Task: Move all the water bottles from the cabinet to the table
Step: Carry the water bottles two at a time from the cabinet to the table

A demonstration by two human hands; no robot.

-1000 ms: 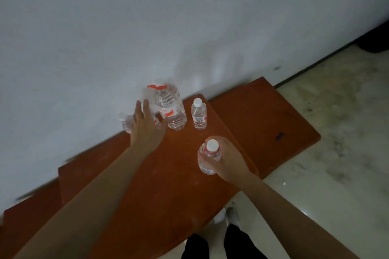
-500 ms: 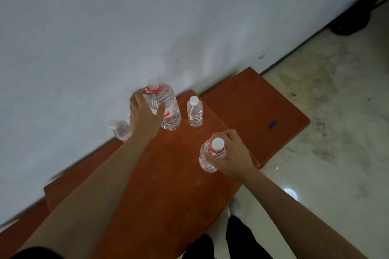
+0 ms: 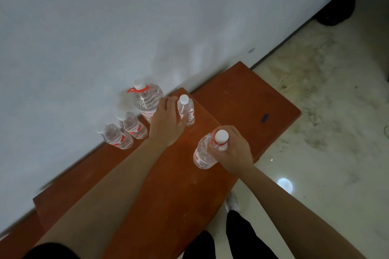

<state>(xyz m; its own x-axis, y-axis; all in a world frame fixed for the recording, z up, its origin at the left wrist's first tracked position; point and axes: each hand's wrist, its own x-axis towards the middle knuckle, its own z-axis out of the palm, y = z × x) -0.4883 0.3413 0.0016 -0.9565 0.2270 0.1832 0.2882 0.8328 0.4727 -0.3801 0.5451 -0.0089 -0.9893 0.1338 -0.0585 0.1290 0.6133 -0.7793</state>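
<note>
Right hand (image 3: 232,150), frame centre, fingers wrapped round neck of clear plastic white-capped water bottle (image 3: 205,153) over red-brown wooden table (image 3: 179,185). Left hand (image 3: 166,123) fingers loosely spread, touching small clear bottle (image 3: 186,110) beside large clear red-handled jug (image 3: 148,99).

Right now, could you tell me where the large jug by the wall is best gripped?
Probably by the red handle at the neck of the large jug, reached from above: the body looks too broad for one hand, and the left hand blocks its front.
</note>
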